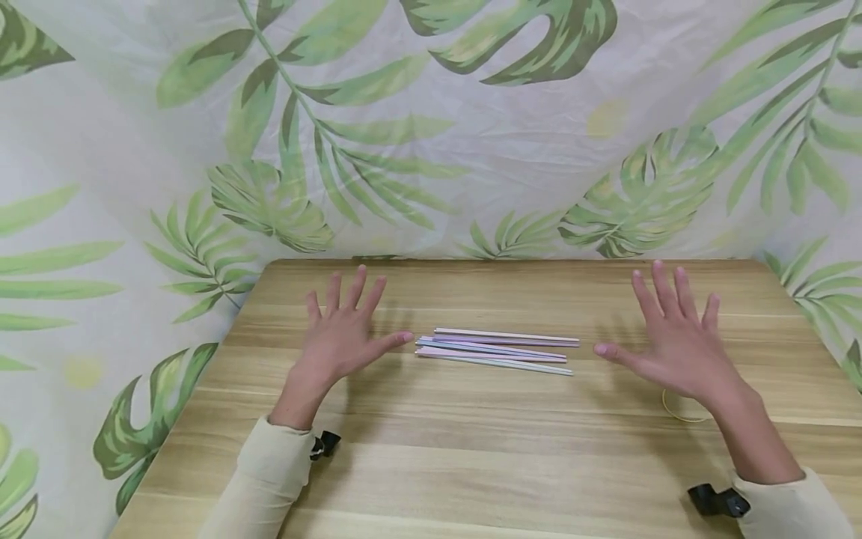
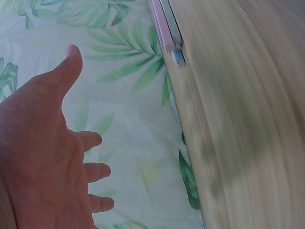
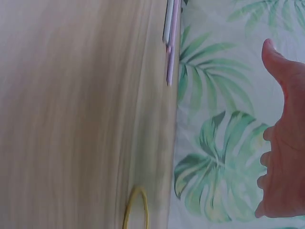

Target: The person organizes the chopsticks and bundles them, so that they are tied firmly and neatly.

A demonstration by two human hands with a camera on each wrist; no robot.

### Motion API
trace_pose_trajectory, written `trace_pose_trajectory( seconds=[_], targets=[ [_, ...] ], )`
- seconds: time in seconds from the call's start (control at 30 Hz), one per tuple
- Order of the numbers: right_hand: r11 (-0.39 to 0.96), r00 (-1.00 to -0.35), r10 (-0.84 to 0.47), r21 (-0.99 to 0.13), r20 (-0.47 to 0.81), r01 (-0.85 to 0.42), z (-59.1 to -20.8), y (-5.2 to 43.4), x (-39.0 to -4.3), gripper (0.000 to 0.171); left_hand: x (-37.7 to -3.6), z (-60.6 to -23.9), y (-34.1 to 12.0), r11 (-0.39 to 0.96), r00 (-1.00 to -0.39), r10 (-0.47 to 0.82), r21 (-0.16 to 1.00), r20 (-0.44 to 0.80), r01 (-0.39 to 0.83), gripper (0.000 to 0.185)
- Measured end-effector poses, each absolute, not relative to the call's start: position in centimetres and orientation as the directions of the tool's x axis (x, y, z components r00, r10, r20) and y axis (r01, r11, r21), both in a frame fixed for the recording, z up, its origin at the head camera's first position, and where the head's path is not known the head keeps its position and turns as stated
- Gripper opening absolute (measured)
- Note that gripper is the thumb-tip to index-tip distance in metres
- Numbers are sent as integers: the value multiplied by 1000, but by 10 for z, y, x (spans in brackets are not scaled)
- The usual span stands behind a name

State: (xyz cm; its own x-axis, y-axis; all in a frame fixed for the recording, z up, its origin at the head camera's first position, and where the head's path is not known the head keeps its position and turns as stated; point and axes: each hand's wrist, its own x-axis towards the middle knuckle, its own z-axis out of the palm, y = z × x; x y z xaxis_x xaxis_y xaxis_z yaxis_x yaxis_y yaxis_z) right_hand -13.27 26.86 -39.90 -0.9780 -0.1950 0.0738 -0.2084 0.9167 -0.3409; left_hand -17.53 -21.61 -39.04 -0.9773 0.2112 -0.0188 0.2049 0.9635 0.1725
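Several pastel chopsticks point(image 1: 505, 336) in pink, purple, blue, green and cream lie in a loose bundle on the wooden table, roughly side by side. My left hand point(image 1: 340, 337) hovers at their left ends with fingers spread and thumb pointing toward them. On the other side, my right hand point(image 1: 687, 352) is spread the same way, its thumb a short gap from their right ends. Both hands hold nothing. Partly hidden below the right hand lies a thin yellow rubber band point(image 1: 687, 420), whose loop also shows in the right wrist view point(image 3: 127, 210).
The wood-grain table point(image 1: 471, 457) ends at a back edge against a leaf-patterned cloth point(image 1: 512, 165). Small black devices sit at both cuffs, one at the left sleeve point(image 1: 266, 468) and one at the right sleeve point(image 1: 795, 509).
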Motion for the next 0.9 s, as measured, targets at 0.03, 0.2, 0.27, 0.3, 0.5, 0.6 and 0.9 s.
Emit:
trace_pose_trajectory(
  seconds=[0.03,0.2,0.27,0.3,0.5,0.6,0.9],
  targets=[
    [914,-976,-205,-343,73,-218,-398,265,-134,122,-177,-390,-212,959,-975,223,180,-18,216,112],
    [896,-964,-251,-358,85,-265,-396,247,-140,123,-183,-388,-191,943,-962,272,205,-27,261,111],
    [888,-960,-264,-367,88,-278,-397,242,-143,123,-185,-388,-185,940,-959,282,207,-27,271,111],
    [884,-958,-271,-370,87,-284,-397,239,-144,124,-186,-388,-182,938,-958,286,213,-28,274,111],
    [856,-949,-307,-415,67,-307,-399,227,-153,124,-193,-392,-165,912,-940,340,252,-29,322,111],
    [828,-943,-328,-460,63,-319,-401,224,-157,124,-199,-394,-159,877,-915,403,295,-20,380,110],
    [606,-894,-441,-711,73,-357,-406,221,-170,114,-213,-403,-146,707,-830,558,513,20,488,108]
  ],
)
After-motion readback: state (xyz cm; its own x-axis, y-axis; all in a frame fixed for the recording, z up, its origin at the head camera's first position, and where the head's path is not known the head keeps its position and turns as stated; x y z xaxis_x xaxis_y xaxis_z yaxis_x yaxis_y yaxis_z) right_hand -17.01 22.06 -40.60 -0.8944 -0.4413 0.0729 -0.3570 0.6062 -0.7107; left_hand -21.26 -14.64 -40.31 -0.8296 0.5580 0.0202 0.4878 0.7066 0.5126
